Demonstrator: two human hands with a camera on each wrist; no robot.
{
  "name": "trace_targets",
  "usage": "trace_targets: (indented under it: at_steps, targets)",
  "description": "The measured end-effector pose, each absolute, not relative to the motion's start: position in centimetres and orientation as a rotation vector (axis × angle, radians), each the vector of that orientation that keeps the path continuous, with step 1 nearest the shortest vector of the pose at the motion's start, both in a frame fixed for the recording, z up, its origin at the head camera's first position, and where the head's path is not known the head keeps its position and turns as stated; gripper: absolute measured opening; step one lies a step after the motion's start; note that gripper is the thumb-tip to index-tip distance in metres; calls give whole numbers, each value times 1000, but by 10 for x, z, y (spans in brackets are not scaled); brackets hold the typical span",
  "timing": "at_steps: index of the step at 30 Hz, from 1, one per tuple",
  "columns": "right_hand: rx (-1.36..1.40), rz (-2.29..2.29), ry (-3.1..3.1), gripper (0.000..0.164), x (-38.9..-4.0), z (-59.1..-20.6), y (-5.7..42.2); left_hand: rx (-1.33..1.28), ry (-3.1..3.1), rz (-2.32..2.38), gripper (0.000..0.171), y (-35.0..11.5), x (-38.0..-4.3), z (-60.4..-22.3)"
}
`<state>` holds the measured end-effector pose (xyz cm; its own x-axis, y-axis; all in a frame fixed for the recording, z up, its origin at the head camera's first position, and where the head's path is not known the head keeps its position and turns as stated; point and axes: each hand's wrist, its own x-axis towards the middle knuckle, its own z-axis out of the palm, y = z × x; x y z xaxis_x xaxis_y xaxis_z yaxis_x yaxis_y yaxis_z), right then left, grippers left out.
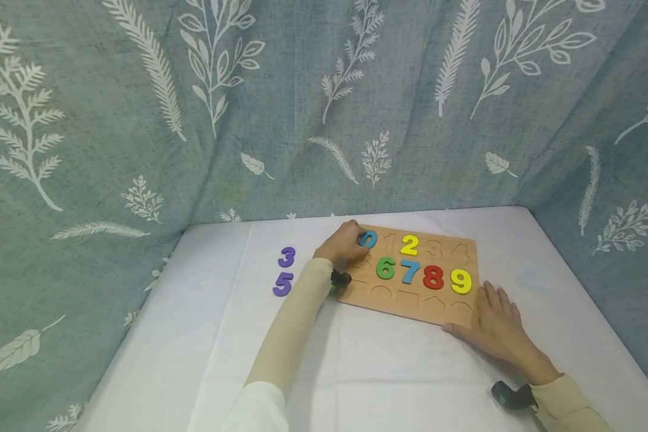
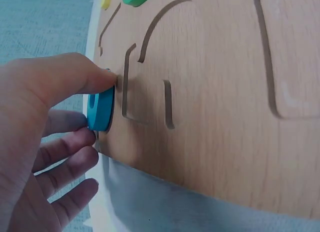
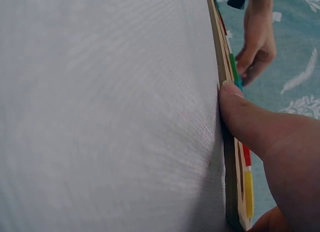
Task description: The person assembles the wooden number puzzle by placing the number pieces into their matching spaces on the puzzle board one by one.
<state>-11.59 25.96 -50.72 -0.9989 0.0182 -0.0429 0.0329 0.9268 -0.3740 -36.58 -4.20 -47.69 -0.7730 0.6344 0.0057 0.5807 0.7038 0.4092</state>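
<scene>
A wooden number puzzle board point(image 1: 448, 256) lies on the white cloth. My left hand point(image 1: 339, 243) pinches the blue number 0 point(image 1: 373, 240) at the board's far left corner; in the left wrist view the thumb presses the 0 point(image 2: 103, 109) from one side, with a fingertip behind it. My right hand point(image 1: 494, 321) rests against the board's near right corner, fingers straight beside the right edge and thumb on the front edge. On the board sit a yellow 2 point(image 1: 409, 245), green 6 point(image 1: 385, 268), blue 7 point(image 1: 410, 270), red 8 point(image 1: 434, 277) and yellow 9 point(image 1: 461, 281).
Left of the board, a purple 3 point(image 1: 287, 257) and a purple 5 point(image 1: 283, 284) lie on the cloth. A green piece point(image 1: 333, 290) shows partly behind the left wrist. Leaf-patterned curtain point(image 1: 281, 120) surrounds the table's back and sides.
</scene>
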Motion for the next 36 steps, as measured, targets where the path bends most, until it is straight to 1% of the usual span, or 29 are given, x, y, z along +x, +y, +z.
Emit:
trace_targets:
  at_steps: [6, 14, 18, 22, 27, 30, 36]
  targets:
    - [38, -617, 3034, 130, -116, -508, 259, 862, 2818, 545, 18, -40, -361, -480]
    - [33, -628, 3035, 129, -114, -509, 258, 869, 2860, 526, 25, -39, -356, -478]
    - [33, -629, 3041, 129, -114, -509, 258, 862, 2878, 504, 25, -40, -356, -478]
    - [35, -642, 3036, 130, -114, -509, 257, 840, 2877, 497, 34, -40, -355, -478]
    - [34, -636, 3037, 130, -114, -509, 257, 848, 2876, 537, 41, -41, -353, -474]
    - [40, -628, 3032, 130, -114, -509, 258, 835, 2861, 626, 49, -43, -351, -467]
    - [52, -602, 3018, 132, -117, -509, 261, 813, 2875, 748, 57, -54, -346, -445]
